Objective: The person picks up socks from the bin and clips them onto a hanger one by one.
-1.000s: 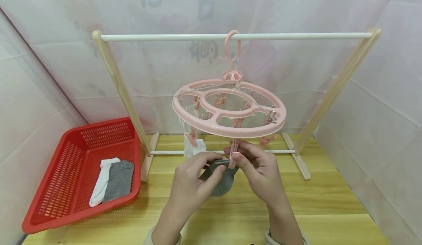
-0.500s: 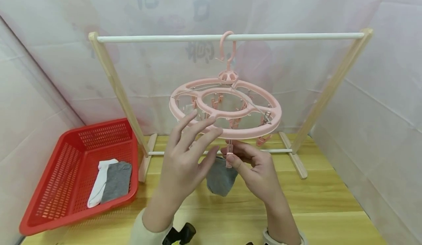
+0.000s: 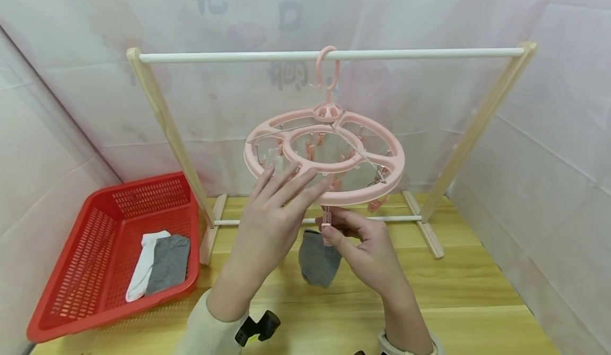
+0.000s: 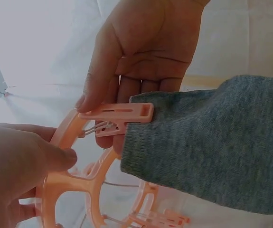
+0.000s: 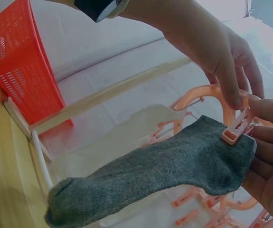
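A round pink clip hanger [image 3: 382,190] hangs by its hook from a white rail. My left hand [image 3: 274,217] holds its near rim, fingers over the top and thumb below; the left wrist view shows that thumb against the rim. A grey sock [image 5: 136,175] dangles by its cuff from a pink clothespin [image 4: 122,112] under this rim. With thumb and fingers, my right hand [image 3: 367,246] pinches the clothespin's upper end. In the right wrist view, a pale sock [image 5: 127,135] hangs farther back; in the head view my left hand mostly hides it.
The white rail [image 3: 229,57] spans a wooden stand [image 3: 164,116]. To the left, a red basket [image 3: 90,206] holds a white sock [image 3: 142,273] and a grey sock [image 3: 168,265]. Other clothespins [image 3: 310,150] hang around the hanger. Fabric walls enclose the wooden table [image 3: 458,302].
My left hand has let go of the grey sock's cuff and risen to grip the hanger's rim. My right hand keeps its hold on the clothespin, shifting slightly left. The hanger tilts more.
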Tool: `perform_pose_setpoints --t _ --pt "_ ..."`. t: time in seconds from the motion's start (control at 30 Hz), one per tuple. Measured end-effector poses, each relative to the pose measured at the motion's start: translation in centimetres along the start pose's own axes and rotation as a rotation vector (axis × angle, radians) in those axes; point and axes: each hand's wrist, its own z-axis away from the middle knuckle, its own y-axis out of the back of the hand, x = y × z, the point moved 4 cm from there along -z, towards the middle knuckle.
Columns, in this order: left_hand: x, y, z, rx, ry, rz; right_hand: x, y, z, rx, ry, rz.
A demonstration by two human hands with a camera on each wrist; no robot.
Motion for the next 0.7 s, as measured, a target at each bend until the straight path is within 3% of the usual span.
perform_pose_setpoints --t 0.33,0.43,0.53,0.7 --pt "-0.5 0.4 0.3 0.021 0.029 0.053 -0.1 0.2 -0.1 0.022 -0.007 0.029" --pt "-0.8 0.6 0.4 0.033 0.031 0.074 -0.5 0.9 0.0 0.086 0.072 0.050" --pt "-1.1 0.7 0.5 0.044 0.037 0.091 -1.2 2.0 0.2 0.174 0.209 0.059" --pt "-1.5 1.0 0.7 0.061 0.041 0.128 -1.8 3.8 0.5 0.407 0.376 0.022"
